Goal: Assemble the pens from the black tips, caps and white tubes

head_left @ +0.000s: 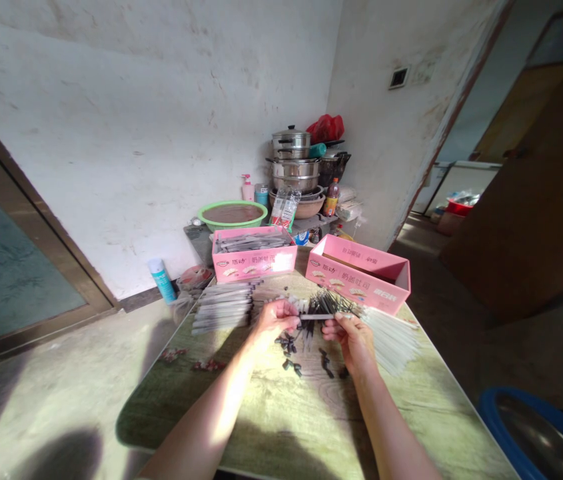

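Note:
A thin pale tube (317, 317) is held level between my two hands above the table. My left hand (277, 319) pinches its left end, where a small dark piece shows by the fingertips. At the other end, my right hand (351, 333) is closed on the tube with thumb and fingers. Behind the tube lies a pile of thin dark sticks (328, 301). Small black caps (287, 344) are scattered on the tabletop just below my hands. A bundle of pale tubes (224, 307) lies left of my left hand, and fanned pale tubes (391, 339) lie to the right.
Two pink boxes stand at the table's far side: the left box (256, 263) holds many grey tubes, the right box (361, 277) shows a dark inside. Behind are a green basin (232, 213) and stacked steel pots (294, 167). A blue tub (536, 433) stands right of the table (311, 413).

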`<action>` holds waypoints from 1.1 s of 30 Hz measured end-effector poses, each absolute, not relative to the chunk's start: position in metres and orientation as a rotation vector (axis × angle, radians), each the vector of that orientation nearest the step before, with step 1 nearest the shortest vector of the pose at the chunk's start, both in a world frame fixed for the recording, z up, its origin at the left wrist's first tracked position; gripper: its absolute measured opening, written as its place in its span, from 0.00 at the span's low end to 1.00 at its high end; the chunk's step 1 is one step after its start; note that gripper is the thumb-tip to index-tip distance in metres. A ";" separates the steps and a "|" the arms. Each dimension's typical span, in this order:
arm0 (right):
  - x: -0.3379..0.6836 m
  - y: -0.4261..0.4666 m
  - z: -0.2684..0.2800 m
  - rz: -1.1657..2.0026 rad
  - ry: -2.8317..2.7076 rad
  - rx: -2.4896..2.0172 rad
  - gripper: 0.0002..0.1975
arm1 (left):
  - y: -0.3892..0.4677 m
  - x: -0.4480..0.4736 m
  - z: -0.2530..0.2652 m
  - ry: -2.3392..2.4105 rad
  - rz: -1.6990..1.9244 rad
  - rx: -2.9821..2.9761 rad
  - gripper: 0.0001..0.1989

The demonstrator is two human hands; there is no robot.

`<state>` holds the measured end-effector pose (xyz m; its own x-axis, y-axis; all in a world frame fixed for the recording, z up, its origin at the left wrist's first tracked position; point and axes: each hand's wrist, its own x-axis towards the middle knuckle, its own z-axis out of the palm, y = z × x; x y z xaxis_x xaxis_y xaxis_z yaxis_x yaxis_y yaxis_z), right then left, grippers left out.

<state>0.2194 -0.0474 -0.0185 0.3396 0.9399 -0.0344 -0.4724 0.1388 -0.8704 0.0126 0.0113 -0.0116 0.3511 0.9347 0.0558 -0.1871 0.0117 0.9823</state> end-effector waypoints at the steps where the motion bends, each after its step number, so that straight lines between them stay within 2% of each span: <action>1: 0.220 -0.047 -0.019 1.117 -0.619 -0.938 0.21 | 0.011 0.013 -0.011 0.775 1.060 1.236 0.24; 3: 0.220 -0.047 -0.018 1.113 -0.618 -0.937 0.21 | 0.010 0.013 -0.009 0.783 1.092 1.257 0.25; 5: 0.220 -0.048 -0.017 1.119 -0.617 -0.936 0.21 | 0.009 0.012 -0.009 0.857 1.067 1.307 0.21; 8: 0.219 -0.048 -0.015 1.123 -0.614 -0.938 0.21 | 0.009 0.012 -0.011 0.943 0.978 1.377 0.22; 13: 0.219 -0.048 -0.016 1.120 -0.617 -0.954 0.21 | 0.011 0.013 -0.012 0.829 1.018 1.296 0.18; 17: 0.219 -0.047 -0.018 1.115 -0.626 -0.951 0.20 | 0.011 0.014 -0.012 0.763 1.091 1.281 0.22; 21: 0.220 -0.047 -0.020 1.128 -0.637 -0.955 0.21 | 0.009 0.016 -0.014 0.766 1.044 1.276 0.18; 29: 0.222 -0.047 -0.021 1.159 -0.665 -0.949 0.21 | 0.007 0.014 -0.006 0.738 1.040 1.279 0.23; 33: 0.220 -0.048 -0.019 1.161 -0.664 -0.956 0.21 | 0.008 0.014 -0.006 0.743 1.084 1.273 0.19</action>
